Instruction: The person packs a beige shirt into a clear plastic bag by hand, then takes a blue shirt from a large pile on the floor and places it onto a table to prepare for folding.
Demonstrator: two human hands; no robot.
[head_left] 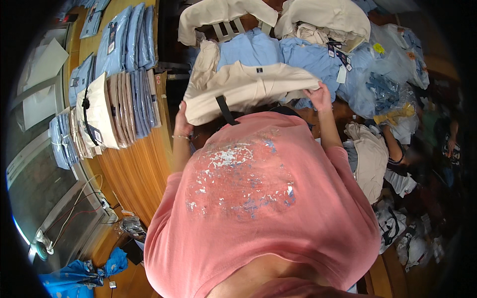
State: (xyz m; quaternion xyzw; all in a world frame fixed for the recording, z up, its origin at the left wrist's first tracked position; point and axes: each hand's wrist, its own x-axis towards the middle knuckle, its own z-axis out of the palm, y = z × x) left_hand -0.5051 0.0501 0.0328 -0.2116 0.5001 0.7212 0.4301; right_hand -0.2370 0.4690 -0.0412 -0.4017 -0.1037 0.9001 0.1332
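A cream round-necked top (pixel 248 85) is stretched out in front of me, its dark neck label facing up. My left hand (pixel 182 122) is closed on its lower left edge. At its right end, the fingers of my right hand (pixel 318 98) grip the cloth. The lower part curves in a thick fold between the two hands. Beneath and beyond it lie light blue garments (pixel 251 45), some with dark hang tags (pixel 343 59). A short black strap (pixel 227 110) stands out against the top's lower fold; where it is fastened I cannot tell.
Stacks of bagged blue shirts (pixel 113 44) and a row of bagged folded garments (pixel 126 102) stand on the wooden table (pixel 139 161) at left. Cream garments (pixel 323 17) drape over far chairs. Plastic-wrapped clothes (pixel 387 84) heap at right, near another person's arm (pixel 394 144).
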